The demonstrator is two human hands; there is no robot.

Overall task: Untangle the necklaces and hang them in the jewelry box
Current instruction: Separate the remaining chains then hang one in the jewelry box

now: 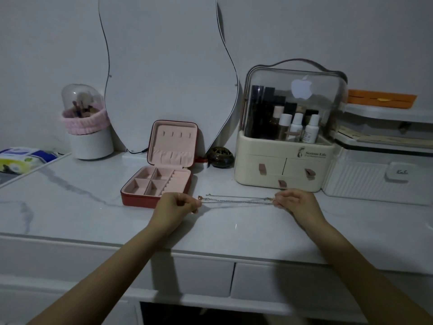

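Thin silver necklaces [236,199] are stretched in a nearly straight line just above the marble tabletop [93,207]. My left hand [178,204] pinches their left end, where a small reddish pendant [199,197] shows. My right hand [291,200] pinches the right end. The red jewelry box [138,199] stands open just left of my left hand, with a pink lining, several small compartments and a row of hooks in its raised lid [174,141]. No necklace hangs on the hooks.
A cream cosmetics organizer [281,170] with bottles stands behind my right hand, a white ribbed case [365,181] to its right. A mirror [168,66], a small dark jar [220,157], a brush holder [90,141] and a tissue pack [21,160] line the back and left.
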